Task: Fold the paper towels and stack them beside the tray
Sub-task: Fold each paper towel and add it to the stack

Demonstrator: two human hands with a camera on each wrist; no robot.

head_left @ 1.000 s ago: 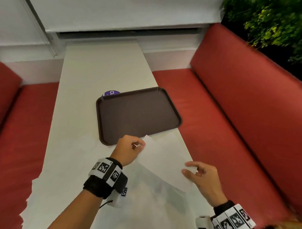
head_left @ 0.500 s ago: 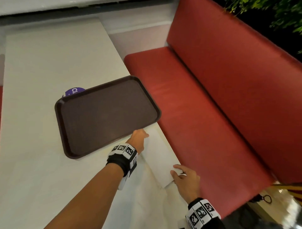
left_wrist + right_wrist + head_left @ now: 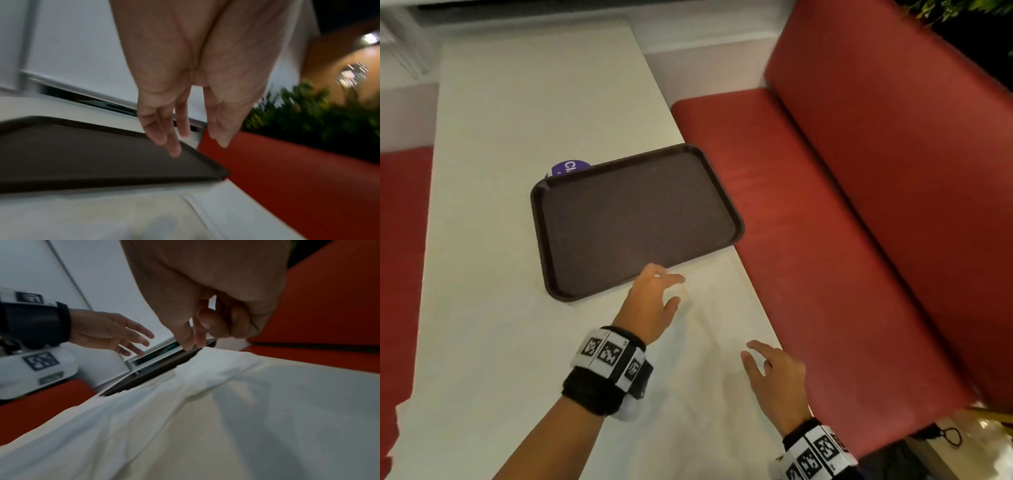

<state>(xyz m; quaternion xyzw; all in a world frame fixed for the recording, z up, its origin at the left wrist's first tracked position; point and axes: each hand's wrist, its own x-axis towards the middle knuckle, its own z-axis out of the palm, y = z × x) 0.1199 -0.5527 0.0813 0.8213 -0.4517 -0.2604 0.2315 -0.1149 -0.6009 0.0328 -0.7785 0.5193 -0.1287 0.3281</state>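
Observation:
The dark brown tray [image 3: 633, 219] lies empty on the white table [image 3: 517, 120]. A folded white paper towel [image 3: 719, 308] lies flat by the tray's near right corner, at the table's right edge. My left hand [image 3: 669, 291] hovers just left of it, fingers spread, holding nothing. In the left wrist view its fingers [image 3: 172, 146] hang straight over the tray's rim [image 3: 102, 128]. My right hand [image 3: 756, 359] is lower and to the right, fingers relaxed and empty, above unfolded paper towels [image 3: 688, 411]. In the right wrist view these towels [image 3: 226, 418] lie rumpled below it.
A purple round sticker [image 3: 566, 168] peeks out behind the tray's far left corner. A red bench seat [image 3: 808, 240] runs along the table's right side, with another red seat [image 3: 400, 222] to the left. A white wall ledge [image 3: 688, 20] closes the far end.
Both hands have let go of the folded towel, which now lies flat beside the tray. The fingers have spread and lifted off it.

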